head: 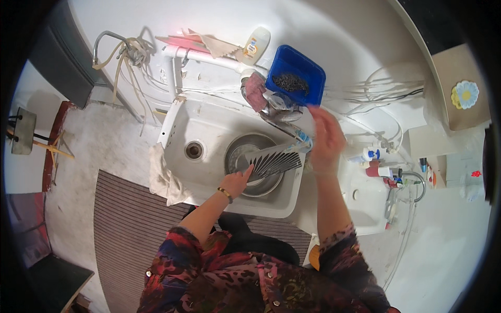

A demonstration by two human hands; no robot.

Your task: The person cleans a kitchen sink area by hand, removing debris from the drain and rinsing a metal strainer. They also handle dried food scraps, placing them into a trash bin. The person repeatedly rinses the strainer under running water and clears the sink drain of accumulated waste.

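Note:
My left hand (pixel 236 182), with a banded bracelet at the wrist, grips the left end of a dark-and-light striped, fan-like object (pixel 276 162), whose exact kind I cannot tell. It is tilted over a round metal basin (pixel 254 189) in the white sink (pixel 207 117). My right hand (pixel 327 137) is blurred, raised by the sink's right rim near the faucet's spout end (pixel 304 141); whether it holds anything is unclear. Behind it, a blue plastic basin (pixel 319 84) carries a dark metal scouring pad (pixel 291 83). A pink cloth (pixel 255 92) lies over the faucet pipework.
A pale cloth (pixel 166 178) hangs over the sink's left corner. A soap bottle (pixel 256 45) stands behind on the white pipe ledge. To the right, a second white basin (pixel 364 207) has tubes and bottles along its edge. A striped mat (pixel 133 227) covers floor below.

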